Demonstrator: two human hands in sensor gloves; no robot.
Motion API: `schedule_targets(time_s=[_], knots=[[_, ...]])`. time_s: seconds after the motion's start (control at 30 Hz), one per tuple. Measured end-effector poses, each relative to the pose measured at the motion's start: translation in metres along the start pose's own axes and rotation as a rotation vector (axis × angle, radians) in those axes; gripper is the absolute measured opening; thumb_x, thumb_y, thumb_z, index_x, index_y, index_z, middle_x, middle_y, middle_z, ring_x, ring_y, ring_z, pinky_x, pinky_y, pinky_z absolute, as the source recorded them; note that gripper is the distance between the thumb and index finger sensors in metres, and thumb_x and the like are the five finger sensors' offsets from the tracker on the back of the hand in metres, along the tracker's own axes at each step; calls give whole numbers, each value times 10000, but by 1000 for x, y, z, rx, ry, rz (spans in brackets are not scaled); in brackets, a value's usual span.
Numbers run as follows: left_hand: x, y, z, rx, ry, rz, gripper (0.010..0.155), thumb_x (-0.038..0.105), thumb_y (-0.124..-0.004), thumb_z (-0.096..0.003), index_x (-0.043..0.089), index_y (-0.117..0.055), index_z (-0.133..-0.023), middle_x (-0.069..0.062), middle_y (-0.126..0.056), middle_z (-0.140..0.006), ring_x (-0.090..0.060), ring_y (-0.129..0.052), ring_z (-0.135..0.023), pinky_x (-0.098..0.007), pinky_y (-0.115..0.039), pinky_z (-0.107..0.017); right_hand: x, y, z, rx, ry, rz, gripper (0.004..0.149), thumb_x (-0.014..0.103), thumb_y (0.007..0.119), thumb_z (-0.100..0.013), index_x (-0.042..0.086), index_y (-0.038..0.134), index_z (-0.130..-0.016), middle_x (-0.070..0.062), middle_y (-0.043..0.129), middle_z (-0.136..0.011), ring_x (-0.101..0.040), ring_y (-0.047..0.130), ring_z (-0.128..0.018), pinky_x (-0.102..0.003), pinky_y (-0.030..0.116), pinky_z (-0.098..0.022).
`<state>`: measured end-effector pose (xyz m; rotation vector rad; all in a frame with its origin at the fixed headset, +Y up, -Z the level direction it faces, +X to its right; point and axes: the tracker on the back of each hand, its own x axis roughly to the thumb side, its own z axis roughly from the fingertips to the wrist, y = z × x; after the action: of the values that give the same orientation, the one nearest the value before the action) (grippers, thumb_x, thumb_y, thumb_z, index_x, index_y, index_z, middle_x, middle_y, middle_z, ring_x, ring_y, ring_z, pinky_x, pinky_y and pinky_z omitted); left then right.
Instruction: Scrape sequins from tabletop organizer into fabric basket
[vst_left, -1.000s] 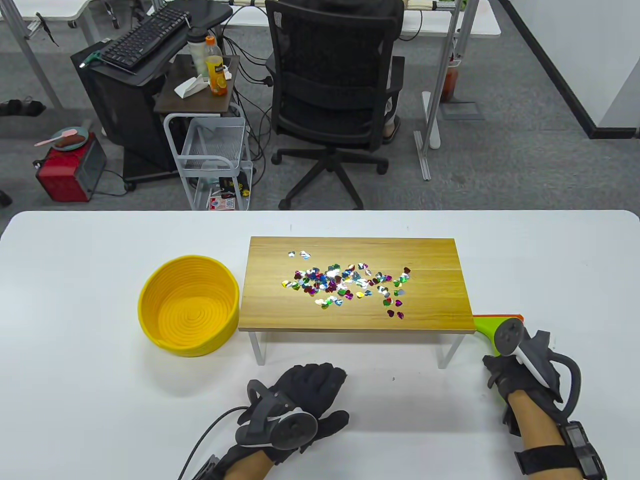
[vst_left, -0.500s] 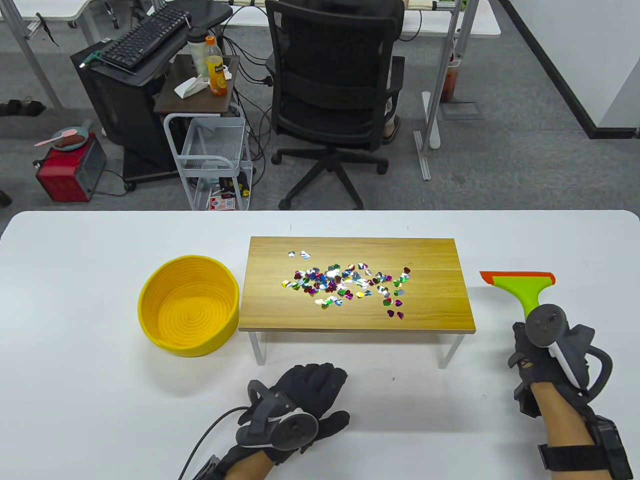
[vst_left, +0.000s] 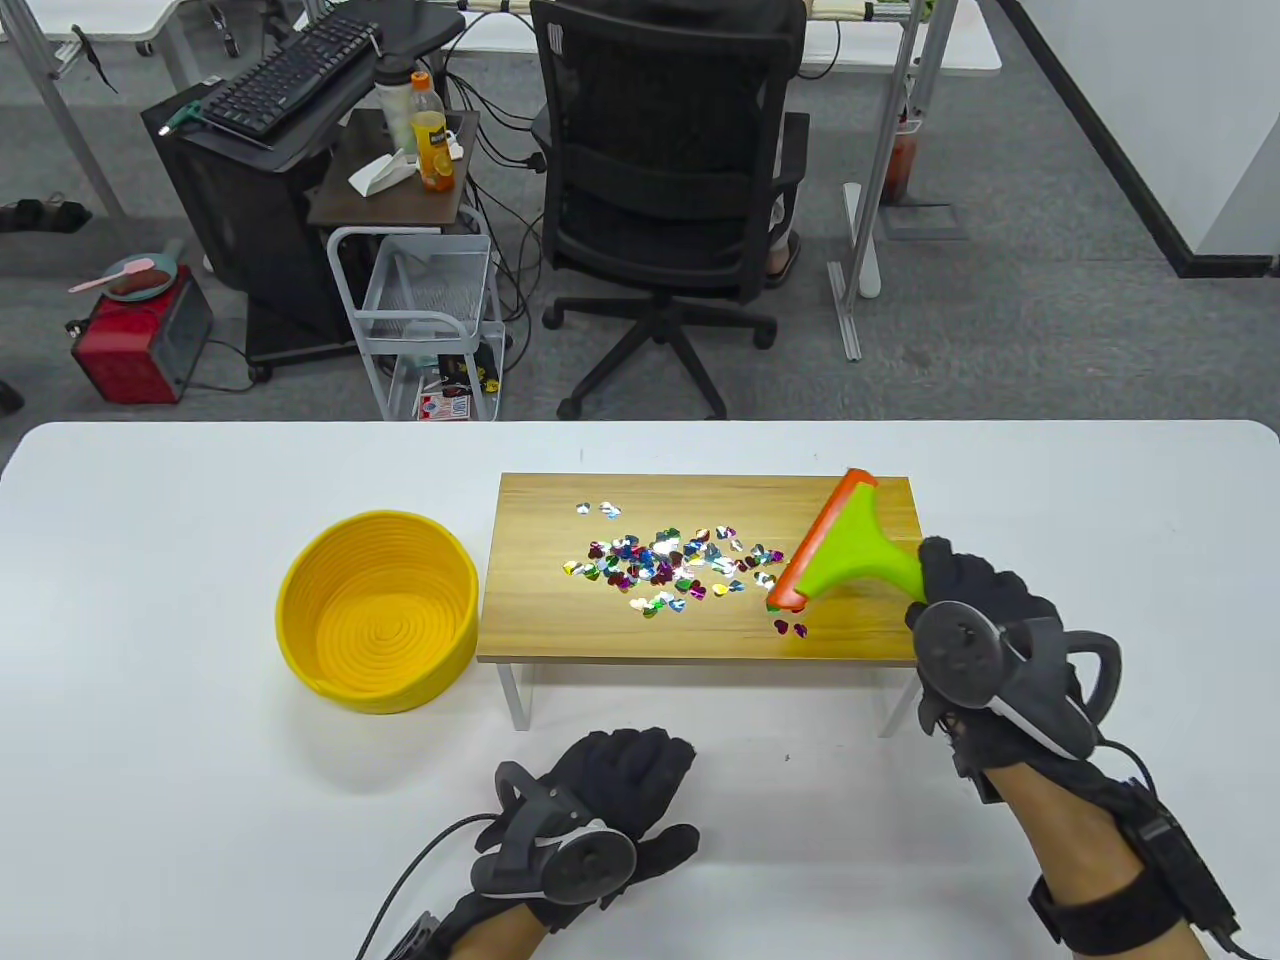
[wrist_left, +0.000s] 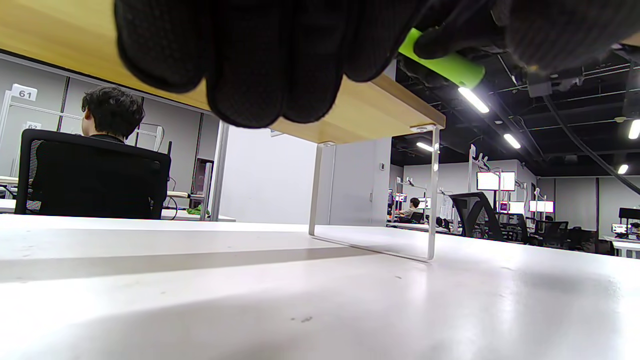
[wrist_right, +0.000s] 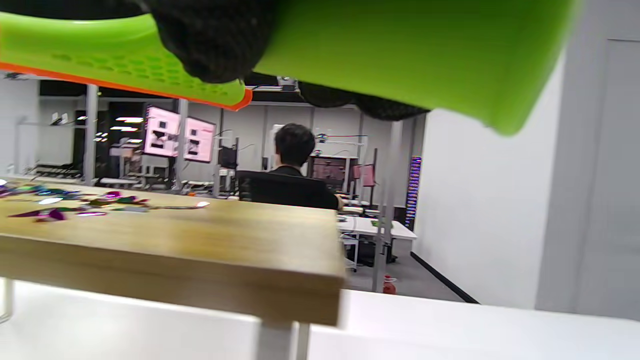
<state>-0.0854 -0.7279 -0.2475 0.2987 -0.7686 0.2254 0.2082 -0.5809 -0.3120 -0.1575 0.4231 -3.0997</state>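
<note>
Several shiny heart sequins (vst_left: 680, 572) lie scattered on the wooden tabletop organizer (vst_left: 712, 640), also low at left in the right wrist view (wrist_right: 75, 206). My right hand (vst_left: 975, 610) grips the handle of a green scraper (vst_left: 850, 550) with an orange blade, held above the organizer's right part, blade just right of the sequins. The scraper fills the top of the right wrist view (wrist_right: 400, 45). The yellow fabric basket (vst_left: 378, 610) stands against the organizer's left end. My left hand (vst_left: 615, 790) rests flat on the table in front of the organizer, holding nothing.
The organizer stands on thin white legs (wrist_left: 430, 195) over the white table (vst_left: 150, 780). A black office chair (vst_left: 665, 190) and a cart stand beyond the table's far edge.
My right hand lifted the scraper from the table right of the organizer and swung it left over the organizer's right part. The left hand, sequins and basket did not move.
</note>
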Motion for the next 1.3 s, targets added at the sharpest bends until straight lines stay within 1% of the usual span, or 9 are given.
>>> schedule_targets(time_s=[0.13, 0.33, 0.6, 0.83, 0.97, 1.1, 1.3], knots=[[0, 0, 0, -1, -1, 0, 773, 709, -715, -395, 182, -673, -959, -140, -839, -949, -376, -901, -758, -578, -777, -576, 39, -1, -18, 36, -87, 53, 648, 283, 719, -499, 118, 546, -1102, -183, 742, -1009, -456, 813, -812, -645, 651, -632], [0, 0, 0, -2, -1, 1, 771, 709, -715, -395, 184, -674, -958, -142, -838, -950, -377, -901, -757, -578, -777, -576, 80, 2, -37, 58, -172, 111, 642, 274, 711, -495, 149, 554, -1105, -172, 739, -1019, -456, 799, -830, -656, 631, -656], [-1, 1, 1, -1, -2, 3, 772, 708, -716, -395, 182, -674, -959, -142, -841, -948, -378, -902, -757, -579, -776, -576, 114, 8, -53, 82, -217, 154, 639, 266, 706, -493, 159, 559, -1106, -166, 735, -1026, -457, 789, -842, -664, 616, -667], [0, 1, 1, 2, -3, 7, 773, 709, -716, -393, 184, -673, -959, -141, -837, -951, -378, -900, -759, -579, -776, -577, 129, 17, -61, 110, -231, 174, 637, 263, 699, -492, 162, 562, -1105, -165, 735, -1027, -457, 785, -845, -669, 607, -670], [-1, 1, 1, 4, -1, 10, 773, 709, -715, -394, 184, -673, -959, -143, -836, -952, -378, -899, -760, -579, -775, -577, 130, 20, -63, 113, -229, 182, 635, 259, 694, -492, 167, 559, -1106, -165, 726, -1032, -460, 777, -850, -674, 594, -676], [-1, 1, 1, 2, -1, 9, 774, 710, -715, -394, 183, -674, -959, -140, -837, -952, -378, -900, -760, -579, -776, -577, 124, 19, -62, 109, -222, 198, 633, 255, 695, -489, 176, 565, -1104, -162, 727, -1033, -460, 776, -853, -676, 592, -679], [-1, 2, 1, 2, 0, 7, 773, 709, -716, -394, 183, -674, -959, -143, -836, -953, -378, -900, -760, -580, -775, -577, 101, 16, -57, 124, -195, 212, 631, 251, 696, -487, 186, 571, -1102, -158, 726, -1036, -463, 772, -859, -680, 586, -685]])
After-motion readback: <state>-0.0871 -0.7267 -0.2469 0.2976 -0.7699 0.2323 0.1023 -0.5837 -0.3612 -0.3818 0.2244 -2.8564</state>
